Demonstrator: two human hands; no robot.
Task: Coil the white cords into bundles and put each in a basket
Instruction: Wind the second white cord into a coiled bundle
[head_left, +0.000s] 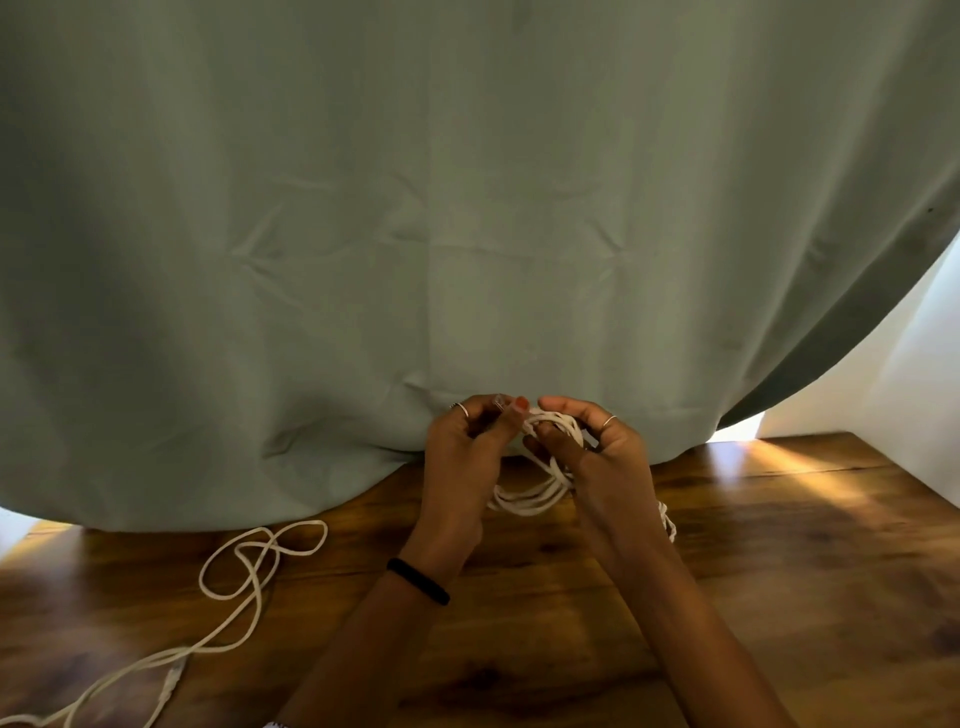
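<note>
My right hand (592, 447) holds a white cord bundle (540, 488), with its loops wound around the fingers and hanging down between both hands. My left hand (467, 441) pinches a strand of that cord near the top of the bundle, thumb and fingers curled on it. A short piece of the same cord (667, 522) hangs behind my right wrist. A second white cord (244, 577) lies loose on the wooden floor (779, 571) at the left, looped and trailing toward the bottom left corner. No basket is in view.
A large grey-green curtain (415, 208) hangs in front of me and reaches the floor just behind my hands. A white wall (914, 374) stands at the right, with sunlight falling on the floor beside it.
</note>
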